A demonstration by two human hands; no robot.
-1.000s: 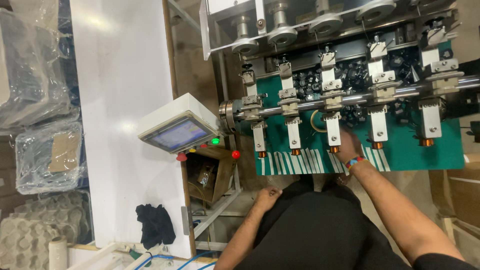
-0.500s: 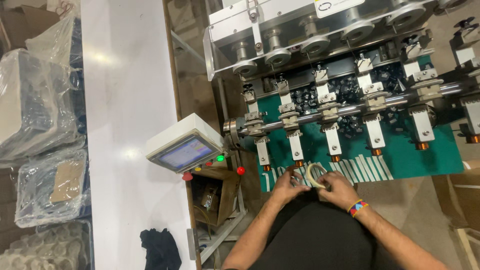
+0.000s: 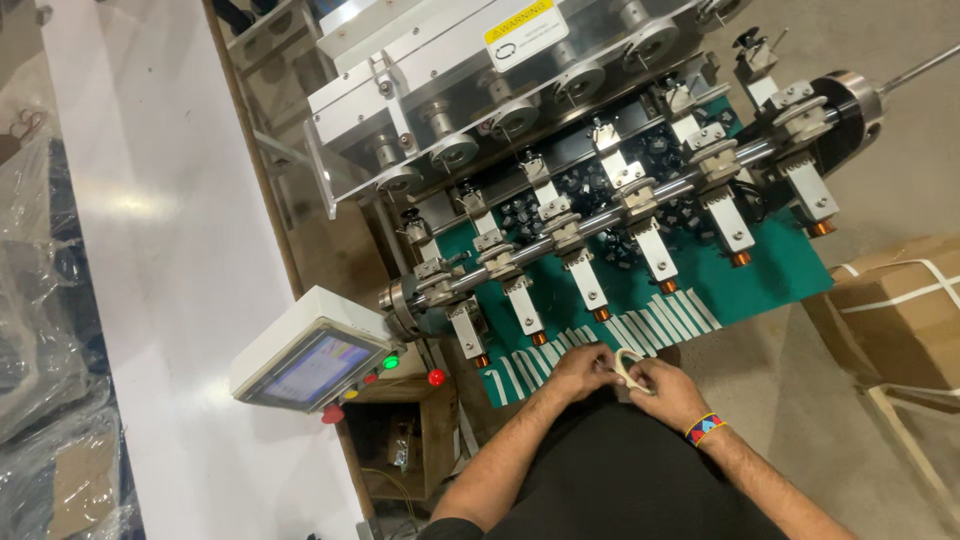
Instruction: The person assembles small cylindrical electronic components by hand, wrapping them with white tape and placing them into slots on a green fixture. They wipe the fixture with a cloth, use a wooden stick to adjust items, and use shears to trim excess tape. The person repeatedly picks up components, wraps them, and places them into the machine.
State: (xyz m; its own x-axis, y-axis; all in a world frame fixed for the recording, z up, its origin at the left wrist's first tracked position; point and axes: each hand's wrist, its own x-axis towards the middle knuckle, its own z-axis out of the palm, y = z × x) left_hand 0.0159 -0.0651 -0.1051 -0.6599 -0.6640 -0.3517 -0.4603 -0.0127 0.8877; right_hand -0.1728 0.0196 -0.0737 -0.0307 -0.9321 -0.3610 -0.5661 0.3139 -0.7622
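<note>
both hands meet just in front of the lap, at the near edge of the green mat. left hand (image 3: 580,368) pinches at the roll, fingers curled close, as if picking at its edge. right hand (image 3: 668,392), with a bright woven wristband (image 3: 704,429), cradles a small roll of pale tape (image 3: 628,366) between thumb and fingers. the roll sits between the two hands, touching both, held clear of the surface.

handling, judged: the roll looks light and stiff as a ring, easy to crush if squeezed flat; best held by the outer rim, or with a finger through the core. the free end is likely thin and sticky, prone to folding on itself.

just beyond the hands, white strips (image 3: 660,325) lie in a row on the green mat (image 3: 780,275). above them a machine with a long steel shaft (image 3: 600,225) carries white blocks tipped with copper-coloured coils (image 3: 602,313). left, a small screen box (image 3: 305,362) with red and green buttons. far right, a cardboard box (image 3: 900,310) on the floor.
</note>
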